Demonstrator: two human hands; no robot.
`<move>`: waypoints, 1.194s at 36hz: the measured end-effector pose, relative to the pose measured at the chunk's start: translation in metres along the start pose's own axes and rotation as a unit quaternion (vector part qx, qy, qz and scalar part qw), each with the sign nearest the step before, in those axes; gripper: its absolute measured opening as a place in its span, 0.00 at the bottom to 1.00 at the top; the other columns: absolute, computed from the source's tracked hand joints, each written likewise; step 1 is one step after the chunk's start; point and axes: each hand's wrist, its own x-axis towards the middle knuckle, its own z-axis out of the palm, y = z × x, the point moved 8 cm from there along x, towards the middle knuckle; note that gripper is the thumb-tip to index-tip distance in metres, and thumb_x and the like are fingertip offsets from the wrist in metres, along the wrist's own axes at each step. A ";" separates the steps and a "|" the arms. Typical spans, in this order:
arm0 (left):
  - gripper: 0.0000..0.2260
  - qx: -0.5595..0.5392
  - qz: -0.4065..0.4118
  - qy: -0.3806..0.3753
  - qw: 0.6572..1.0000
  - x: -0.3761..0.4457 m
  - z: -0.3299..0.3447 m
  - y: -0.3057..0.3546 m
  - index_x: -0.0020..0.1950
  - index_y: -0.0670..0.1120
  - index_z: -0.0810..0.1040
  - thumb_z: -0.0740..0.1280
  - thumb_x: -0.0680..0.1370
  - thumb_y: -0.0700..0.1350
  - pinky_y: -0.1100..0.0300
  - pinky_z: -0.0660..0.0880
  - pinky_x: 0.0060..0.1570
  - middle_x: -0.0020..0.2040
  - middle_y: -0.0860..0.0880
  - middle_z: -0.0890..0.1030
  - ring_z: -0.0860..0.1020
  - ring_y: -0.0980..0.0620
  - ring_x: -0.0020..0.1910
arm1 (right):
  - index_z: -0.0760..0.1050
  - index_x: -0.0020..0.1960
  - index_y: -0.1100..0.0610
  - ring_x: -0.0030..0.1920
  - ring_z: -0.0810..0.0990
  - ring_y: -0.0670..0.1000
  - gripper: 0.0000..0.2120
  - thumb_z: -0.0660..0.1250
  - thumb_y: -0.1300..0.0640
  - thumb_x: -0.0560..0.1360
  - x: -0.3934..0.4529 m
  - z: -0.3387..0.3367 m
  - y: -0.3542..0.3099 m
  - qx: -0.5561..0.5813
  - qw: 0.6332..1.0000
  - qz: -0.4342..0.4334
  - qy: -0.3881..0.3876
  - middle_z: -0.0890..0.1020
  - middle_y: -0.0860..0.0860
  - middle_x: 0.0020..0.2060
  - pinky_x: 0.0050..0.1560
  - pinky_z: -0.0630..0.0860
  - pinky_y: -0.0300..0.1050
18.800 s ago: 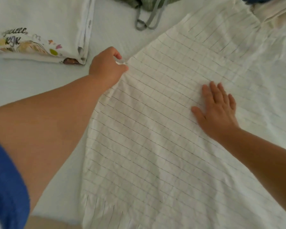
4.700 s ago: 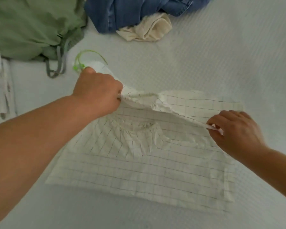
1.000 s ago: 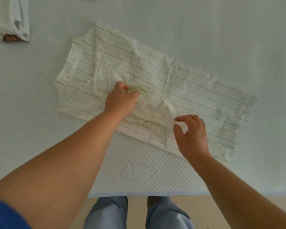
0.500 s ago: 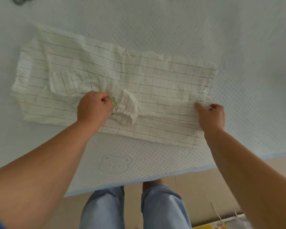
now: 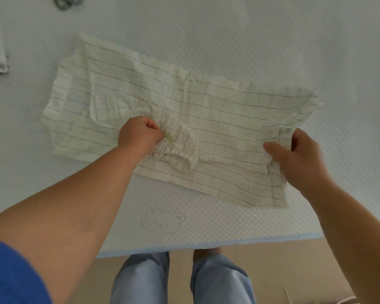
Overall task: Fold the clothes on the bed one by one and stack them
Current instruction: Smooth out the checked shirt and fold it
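The cream grid-checked garment [image 5: 184, 102] lies half-folded across the pale quilted bed [image 5: 272, 29], near its front edge. The left hand [image 5: 138, 136] bunches the gathered elastic cuff [image 5: 176, 152] in curled fingers; the right hand [image 5: 301, 159], well apart from it, pinches the garment's right end, lifting it slightly.

Right hand [image 5: 301, 159] now lifts garment [image 5: 184, 102] edge—
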 end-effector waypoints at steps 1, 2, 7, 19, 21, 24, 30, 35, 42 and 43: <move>0.09 -0.005 0.002 -0.007 1.000 0.000 0.000 0.000 0.34 0.52 0.74 0.73 0.70 0.47 0.63 0.69 0.32 0.33 0.56 0.77 0.75 0.57 0.33 | 0.75 0.44 0.50 0.44 0.82 0.55 0.07 0.69 0.50 0.69 -0.007 0.003 -0.015 0.002 1.000 -0.016 -0.007 0.83 0.51 0.42 0.45 0.80 0.55; 0.08 -0.016 0.002 -0.019 1.000 0.001 0.001 -0.001 0.34 0.53 0.75 0.72 0.71 0.47 0.63 0.70 0.34 0.35 0.57 0.77 0.76 0.56 0.35 | 0.75 0.46 0.52 0.44 0.82 0.56 0.09 0.69 0.50 0.69 -0.014 0.008 -0.031 0.003 0.999 -0.029 -0.014 0.83 0.53 0.43 0.43 0.80 0.54; 0.03 -0.178 -0.040 -0.101 0.978 0.001 -0.006 -0.012 0.43 0.50 0.79 0.67 0.75 0.44 0.60 0.74 0.41 0.39 0.51 0.81 0.78 0.54 0.37 | 0.76 0.51 0.57 0.44 0.82 0.59 0.14 0.69 0.50 0.69 -0.041 0.053 -0.104 0.058 0.993 -0.074 -0.076 0.82 0.56 0.45 0.43 0.80 0.59; 0.29 -0.615 -0.156 -0.241 0.734 0.012 -0.062 -0.082 0.51 0.42 0.80 0.56 0.75 0.66 0.51 0.73 0.49 0.44 0.44 0.80 0.78 0.45 0.43 | 0.75 0.48 0.56 0.42 0.82 0.55 0.08 0.67 0.53 0.72 -0.035 0.238 -0.232 0.084 0.980 -0.130 -0.123 0.83 0.54 0.41 0.45 0.80 0.57; 0.29 -0.615 -0.154 -0.220 0.741 0.017 -0.076 -0.104 0.50 0.43 0.80 0.57 0.73 0.68 0.50 0.73 0.53 0.46 0.44 0.81 0.78 0.45 0.45 | 0.75 0.49 0.59 0.43 0.82 0.55 0.09 0.66 0.54 0.72 -0.028 0.268 -0.242 0.067 0.980 -0.139 -0.124 0.82 0.56 0.43 0.45 0.80 0.56; 0.31 -0.611 -0.133 -0.213 0.751 0.025 -0.094 -0.127 0.51 0.44 0.80 0.58 0.71 0.70 0.50 0.74 0.53 0.47 0.44 0.82 0.80 0.45 0.46 | 0.74 0.47 0.60 0.36 0.79 0.53 0.07 0.64 0.56 0.72 -0.020 0.308 -0.253 0.050 0.979 -0.142 -0.136 0.79 0.53 0.36 0.41 0.79 0.53; 0.25 -0.507 -0.055 -0.169 0.844 0.036 -0.121 -0.142 0.49 0.47 0.79 0.66 0.67 0.68 0.59 0.79 0.34 0.41 0.48 0.85 0.83 0.50 0.40 | 0.66 0.33 0.55 0.29 0.72 0.49 0.15 0.65 0.49 0.73 -0.008 0.359 -0.255 -0.011 0.981 -0.113 -0.156 0.71 0.49 0.27 0.32 0.72 0.44; 0.26 -0.380 -0.053 -0.085 0.920 0.042 -0.125 -0.151 0.54 0.49 0.78 0.76 0.61 0.60 0.58 0.80 0.38 0.45 0.51 0.84 0.83 0.54 0.40 | 0.73 0.53 0.55 0.42 0.81 0.47 0.15 0.65 0.45 0.73 -0.013 0.352 -0.247 0.022 0.980 -0.109 -0.167 0.80 0.45 0.41 0.48 0.80 0.50; 0.13 -0.396 -0.082 -0.077 0.911 0.050 -0.119 -0.160 0.50 0.50 0.78 0.74 0.67 0.43 0.52 0.81 0.46 0.46 0.50 0.83 0.83 0.51 0.42 | 0.74 0.57 0.49 0.44 0.76 0.39 0.09 0.60 0.51 0.78 -0.046 0.337 -0.213 -0.153 0.946 -0.220 -0.184 0.77 0.41 0.46 0.41 0.72 0.33; 0.10 -0.381 -0.084 -0.068 0.918 0.052 -0.122 -0.163 0.46 0.50 0.79 0.71 0.68 0.39 0.52 0.80 0.46 0.45 0.49 0.83 0.83 0.50 0.42 | 0.75 0.57 0.51 0.44 0.77 0.42 0.10 0.60 0.51 0.78 -0.055 0.345 -0.208 -0.171 0.937 -0.226 -0.203 0.78 0.44 0.47 0.43 0.74 0.37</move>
